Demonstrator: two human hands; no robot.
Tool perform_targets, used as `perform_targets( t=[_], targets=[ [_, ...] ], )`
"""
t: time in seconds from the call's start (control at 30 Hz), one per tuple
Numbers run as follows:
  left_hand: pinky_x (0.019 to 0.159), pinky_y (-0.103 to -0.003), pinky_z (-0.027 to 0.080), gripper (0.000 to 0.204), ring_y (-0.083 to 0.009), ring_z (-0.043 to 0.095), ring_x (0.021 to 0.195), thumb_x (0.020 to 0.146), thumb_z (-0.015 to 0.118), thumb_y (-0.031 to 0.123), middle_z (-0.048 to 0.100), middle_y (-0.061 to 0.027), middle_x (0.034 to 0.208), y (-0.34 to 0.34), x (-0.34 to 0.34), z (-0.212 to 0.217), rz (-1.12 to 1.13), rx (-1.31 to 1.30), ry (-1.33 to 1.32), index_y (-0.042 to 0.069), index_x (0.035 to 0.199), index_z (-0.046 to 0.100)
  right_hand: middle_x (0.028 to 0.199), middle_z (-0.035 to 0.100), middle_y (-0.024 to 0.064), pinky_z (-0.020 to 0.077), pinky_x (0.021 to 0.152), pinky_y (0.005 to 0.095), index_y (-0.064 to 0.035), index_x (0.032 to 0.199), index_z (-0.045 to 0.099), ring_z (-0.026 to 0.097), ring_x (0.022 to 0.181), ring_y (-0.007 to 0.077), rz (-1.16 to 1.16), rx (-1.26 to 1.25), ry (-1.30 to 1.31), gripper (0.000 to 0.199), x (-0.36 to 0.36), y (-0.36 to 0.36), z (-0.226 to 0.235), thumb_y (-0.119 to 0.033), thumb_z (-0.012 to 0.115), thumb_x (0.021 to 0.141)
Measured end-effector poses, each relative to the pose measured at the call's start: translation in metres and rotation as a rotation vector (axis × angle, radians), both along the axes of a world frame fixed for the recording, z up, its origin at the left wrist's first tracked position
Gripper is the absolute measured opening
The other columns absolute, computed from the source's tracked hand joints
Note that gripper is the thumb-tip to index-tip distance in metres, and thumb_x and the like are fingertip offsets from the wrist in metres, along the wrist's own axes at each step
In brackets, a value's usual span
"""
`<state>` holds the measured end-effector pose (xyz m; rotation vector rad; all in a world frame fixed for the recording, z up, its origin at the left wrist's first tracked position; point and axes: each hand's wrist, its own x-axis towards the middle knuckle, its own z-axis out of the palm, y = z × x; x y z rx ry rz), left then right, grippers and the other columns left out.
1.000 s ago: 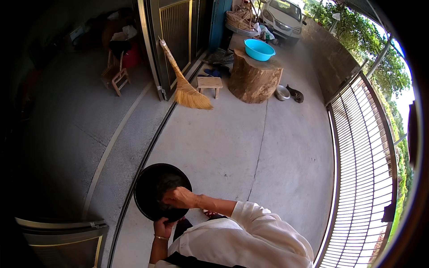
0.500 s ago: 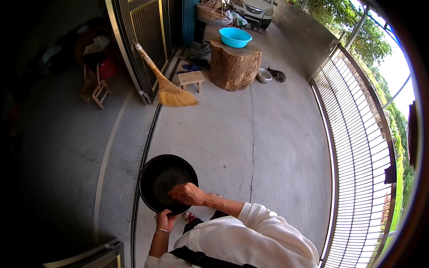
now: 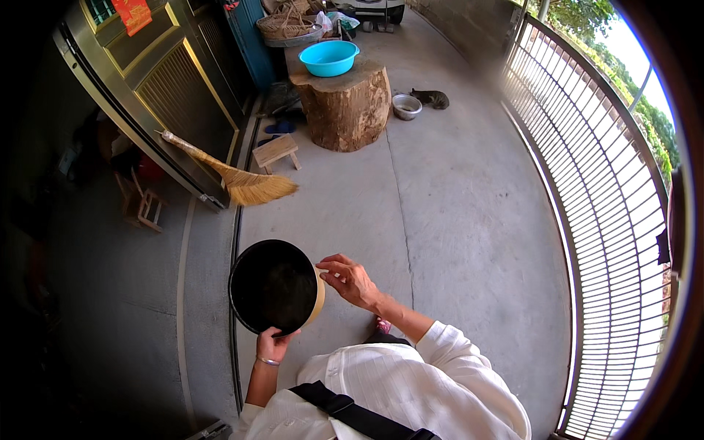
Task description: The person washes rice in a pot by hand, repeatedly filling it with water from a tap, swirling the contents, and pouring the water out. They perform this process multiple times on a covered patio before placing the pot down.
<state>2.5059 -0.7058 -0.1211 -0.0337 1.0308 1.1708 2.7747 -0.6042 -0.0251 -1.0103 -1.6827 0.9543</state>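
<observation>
While the left hand (image 3: 273, 343) grips the near rim of the round black-lined sieve (image 3: 275, 286), held out over the concrete floor (image 3: 455, 220) beside the door track (image 3: 236, 242), the right hand (image 3: 350, 279) sits at its far edge, fingers loosely curled, apparently just touching the pale wooden side. Judged step: steadying or tapping the sieve. Any next shake calls for a level hold. Open floor lies ahead; broom (image 3: 242, 183), small stool (image 3: 276, 152), stump (image 3: 345, 106) and railing (image 3: 609, 220) stand well apart.
</observation>
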Motion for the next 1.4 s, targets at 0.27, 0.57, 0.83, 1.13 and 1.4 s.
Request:
perform_targets(
  t=[0.27,0.57,0.83,1.13,1.4],
  targets=[
    [0.089,-0.054,0.047,0.039,-0.0481,0.055,0.095,0.072,0.041,0.0,0.054,-0.034,0.104,0.142,0.136,0.011,-0.229,0.003,0.021,-0.024,0.103,0.045,0.078,0.062,0.0058,0.0496,0.058,0.0241,0.001,0.096,0.064,0.061,0.066,0.0114,-0.371,-0.465,0.047,0.019,0.224,0.058,-0.047,-0.015,0.056,0.088],
    [0.088,-0.051,0.048,0.038,-0.0479,0.055,0.097,0.072,0.042,-0.001,0.054,-0.0338,0.106,0.333,0.301,-0.008,-0.548,-0.018,-0.011,-0.024,0.102,0.046,0.081,0.063,0.0089,0.0527,0.056,0.0274,0.0026,0.098,0.062,0.061,0.064,0.0149,-0.809,-0.69,0.45,0.022,0.408,0.105,-0.128,-0.016,0.057,0.086],
    [0.087,-0.053,0.048,0.037,-0.0469,0.054,0.099,0.07,0.044,-0.004,0.053,-0.0317,0.108,0.509,0.471,-0.01,-0.768,-0.066,-0.074,-0.022,0.102,0.044,0.08,0.061,0.0143,0.0556,0.055,0.0351,0.004,0.099,0.055,0.062,0.063,0.0237,-1.367,-1.004,0.671,0.022,0.532,0.048,-0.246,-0.01,0.055,0.082],
    [0.08,-0.056,0.051,0.034,-0.0463,0.056,0.094,0.069,0.043,-0.006,0.053,-0.0311,0.103,0.642,0.657,-0.027,-0.787,-0.115,-0.054,-0.019,0.1,0.045,0.072,0.059,0.0153,0.0548,0.047,0.0394,0.0064,0.094,0.055,0.062,0.058,0.0285,-1.444,-1.33,0.493,0.02,0.605,0.053,-0.275,-0.001,0.053,0.076],
    [0.083,-0.055,0.05,0.037,-0.0512,0.054,0.095,0.069,0.043,-0.003,0.052,-0.0356,0.103,0.724,0.821,-0.046,-0.695,-0.051,-0.019,-0.022,0.102,0.043,0.071,0.06,0.0137,0.053,0.045,0.0341,0.007,0.094,0.058,0.062,0.057,0.0241,-1.322,-1.264,0.315,0.021,0.877,0.196,-0.293,-0.001,0.052,0.076]
  ],
)
